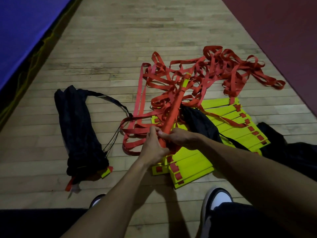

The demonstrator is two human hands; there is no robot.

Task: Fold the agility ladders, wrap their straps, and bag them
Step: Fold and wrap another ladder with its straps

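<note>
Both hands are closed on the near end of the wrapped bundle [173, 110], a stack of ladder rungs bound in red strap and held tilted up and away over the floor [103, 48]: the left hand [153, 146] grips it from the left with fingers curled round the red winding, and the right hand [180, 137] clasps it from the right, thumb pressed on top. Principal risk, as judged: the winding is secured only by these grips, so any slackening at the near end would likely let the turns loosen and slide along the stack. Secondary risk: the loose red straps [214, 69] lie in a heavy tangle far and right of the bundle, and drawing more strap in could snag a loop or drag the unfolded rungs. The bundle shows yellow rung tips at its far end, red covering most of its length. Beneath and to the right, yellow rungs [192, 162] lie fanned on the floor, with an empty black bag [199, 122] draped across them. To the left, well apart, a filled black bag [77, 127] lies with yellow and red ends protruding from its near mouth.
</note>
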